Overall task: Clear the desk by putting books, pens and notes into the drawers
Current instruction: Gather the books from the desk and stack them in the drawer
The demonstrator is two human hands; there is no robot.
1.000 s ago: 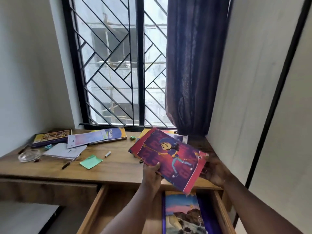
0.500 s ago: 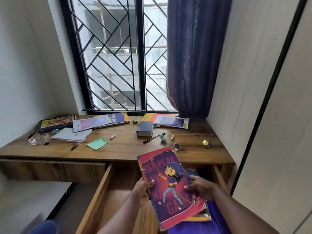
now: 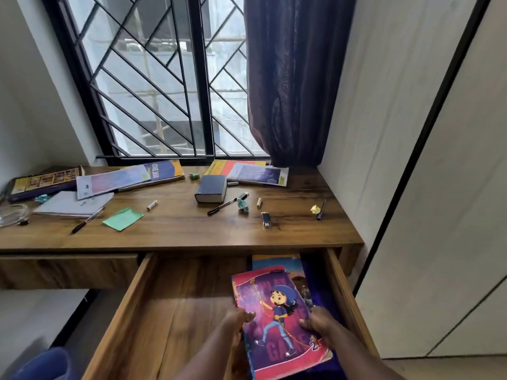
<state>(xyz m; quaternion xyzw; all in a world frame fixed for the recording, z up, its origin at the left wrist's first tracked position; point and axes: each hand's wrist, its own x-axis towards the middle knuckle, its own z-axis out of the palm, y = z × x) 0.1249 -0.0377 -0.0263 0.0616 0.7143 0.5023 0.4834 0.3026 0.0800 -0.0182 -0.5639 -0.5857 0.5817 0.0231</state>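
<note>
Cartoon-cover book is held low in the open drawer, over a blue book that shows just beyond the fingers. Left hand and right hand are clamped on its side edges. Judgement: it is best lowered flat, squared onto the book beneath, then released. A black pen and a green note lie on the tabletop, well beyond the fingers.

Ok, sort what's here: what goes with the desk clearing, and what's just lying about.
For the job: cartoon book, open drawer, thick dark book, black pen, green note.
Just there: glass dish, curtain, window.
</note>
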